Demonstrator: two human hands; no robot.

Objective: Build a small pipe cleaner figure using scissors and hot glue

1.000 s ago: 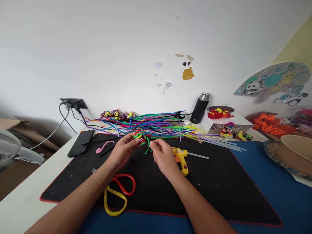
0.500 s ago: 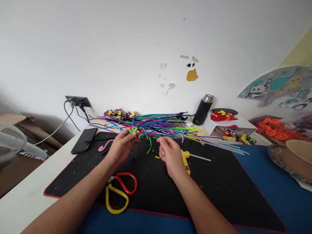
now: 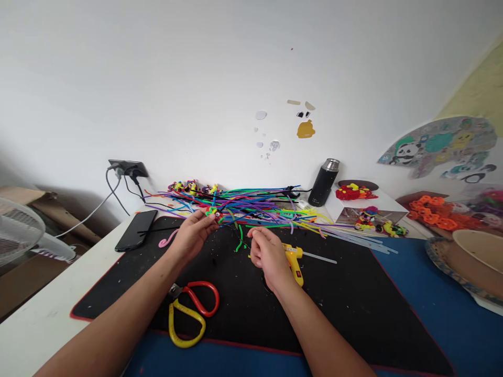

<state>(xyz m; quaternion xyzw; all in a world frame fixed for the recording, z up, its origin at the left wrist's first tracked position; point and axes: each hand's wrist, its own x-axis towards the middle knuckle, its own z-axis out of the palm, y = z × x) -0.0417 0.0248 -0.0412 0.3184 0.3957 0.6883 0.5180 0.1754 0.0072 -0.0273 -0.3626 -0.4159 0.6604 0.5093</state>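
Observation:
My left hand (image 3: 193, 231) pinches a small pipe-cleaner figure (image 3: 214, 213) in red and green, with a round googly eye showing on it. To its right my right hand (image 3: 268, 254) is closed, thumb against curled fingers; whatever is between the fingertips is too small or hidden to name. Just beyond that hand lies a yellow hot glue gun (image 3: 294, 264) with a clear glue stick (image 3: 320, 257) in its back. A bent green pipe cleaner (image 3: 240, 239) rests on the black mat (image 3: 346, 303) between the hands. Scissors with red and yellow handles (image 3: 186, 343) lie below my left hand.
A heap of coloured pipe cleaners (image 3: 255, 206) stretches along the wall. A black phone (image 3: 136, 231) lies at left, beside a pink curl (image 3: 167, 240). A black flask (image 3: 324, 183), a white box (image 3: 341, 207) and a bowl (image 3: 477, 251) stand at right.
My right hand has shifted slightly left and down, closer to the left one. The left hand keeps hold of the figure. The camera view has tilted up a little.

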